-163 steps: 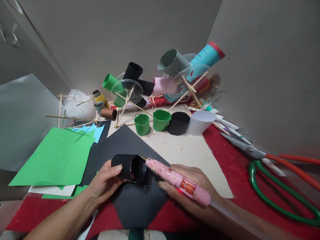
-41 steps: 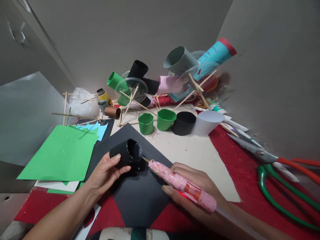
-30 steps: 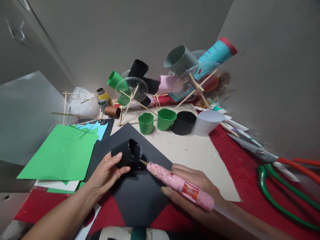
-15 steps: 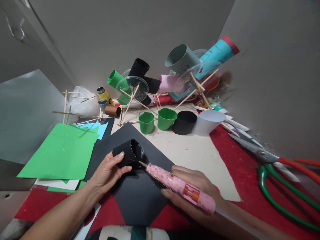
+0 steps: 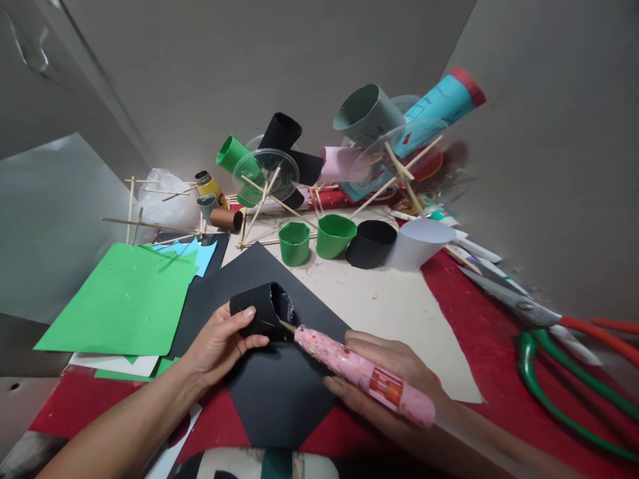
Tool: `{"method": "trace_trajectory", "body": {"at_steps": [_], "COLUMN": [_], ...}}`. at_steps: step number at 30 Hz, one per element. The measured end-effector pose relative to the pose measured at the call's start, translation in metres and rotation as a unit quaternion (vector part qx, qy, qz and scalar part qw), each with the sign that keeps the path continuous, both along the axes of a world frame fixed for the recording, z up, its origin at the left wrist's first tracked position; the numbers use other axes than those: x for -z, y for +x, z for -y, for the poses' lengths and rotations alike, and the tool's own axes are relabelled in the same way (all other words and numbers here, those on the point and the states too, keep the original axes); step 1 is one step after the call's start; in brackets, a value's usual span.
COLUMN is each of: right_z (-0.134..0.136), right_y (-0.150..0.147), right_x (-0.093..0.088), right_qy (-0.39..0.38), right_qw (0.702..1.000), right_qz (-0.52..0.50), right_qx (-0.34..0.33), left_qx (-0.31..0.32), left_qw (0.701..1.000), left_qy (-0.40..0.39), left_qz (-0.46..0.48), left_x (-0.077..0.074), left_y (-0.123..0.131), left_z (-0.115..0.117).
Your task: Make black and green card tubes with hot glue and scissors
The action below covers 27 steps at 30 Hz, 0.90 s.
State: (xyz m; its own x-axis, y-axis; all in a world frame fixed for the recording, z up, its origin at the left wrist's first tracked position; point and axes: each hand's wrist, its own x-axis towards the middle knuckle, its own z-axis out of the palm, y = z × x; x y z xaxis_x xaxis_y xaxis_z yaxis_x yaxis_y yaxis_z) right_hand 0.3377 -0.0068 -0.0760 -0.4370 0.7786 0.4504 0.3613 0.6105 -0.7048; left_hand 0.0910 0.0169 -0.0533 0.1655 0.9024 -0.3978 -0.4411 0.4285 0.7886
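My left hand (image 5: 229, 336) is closed around a black paper tube (image 5: 252, 307), thumb on its near side. The tube lies tilted, and its open end faces right with shiny glue along the rim. In my right hand (image 5: 394, 372) is a pink, speckled glue gun (image 5: 344, 362) with an orange patch on its side. Its metal nozzle touches or nearly touches the lower edge of the tube's open end. Beneath both hands lies a black sheet of card (image 5: 279, 399). My right fingers are partly hidden behind the glue gun.
Green cups (image 5: 294, 244), a black cup (image 5: 371, 244) and a white cup (image 5: 422, 244) stand behind. Stick frames with paper tubes on clear discs (image 5: 266, 178) rise at the back. Green sheets (image 5: 110, 299) lie left; large scissors (image 5: 529, 306) with orange handles and green-handled scissors (image 5: 526, 372) lie right.
The black tube and my left hand have shifted slightly right, and the glue gun slightly right with them. The nozzle stays at the tube's rim. The view has moved a little.
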Motion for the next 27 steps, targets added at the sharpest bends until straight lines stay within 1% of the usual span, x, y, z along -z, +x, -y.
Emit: {"method": "trace_trajectory", "body": {"at_steps": [5,10,15,20,27], "right_z": [0.0003,0.0005,0.0004,0.0007,0.0010], "right_y": [0.0001,-0.0003,0.0016,0.0028,0.0022], "right_x": [0.0009,0.0023,-0.0030,-0.0054,-0.0018], "right_qy": [-0.008,-0.001,-0.028,-0.024,-0.022], "right_qw": [1.000,1.000,0.999,1.000,0.999], "right_qz": [0.004,0.009,0.018,0.014,0.027], "right_qx": [-0.008,0.011,0.001,0.013,0.004], "left_qx": [0.016,0.027,0.048,0.062,0.064], "left_qw": [1.000,1.000,0.999,0.998,0.998], "left_qy": [-0.011,-0.013,-0.007,-0.005,0.000], "left_qz": [0.004,-0.004,-0.009,-0.009,0.002], "left_x": [0.0008,0.0020,0.0039,0.0066,0.0072], "left_y": [0.0010,0.0015,0.0011,0.0003,-0.0004], "left_z": [-0.0004,0.0004,0.0027,0.0026,0.0022]}}
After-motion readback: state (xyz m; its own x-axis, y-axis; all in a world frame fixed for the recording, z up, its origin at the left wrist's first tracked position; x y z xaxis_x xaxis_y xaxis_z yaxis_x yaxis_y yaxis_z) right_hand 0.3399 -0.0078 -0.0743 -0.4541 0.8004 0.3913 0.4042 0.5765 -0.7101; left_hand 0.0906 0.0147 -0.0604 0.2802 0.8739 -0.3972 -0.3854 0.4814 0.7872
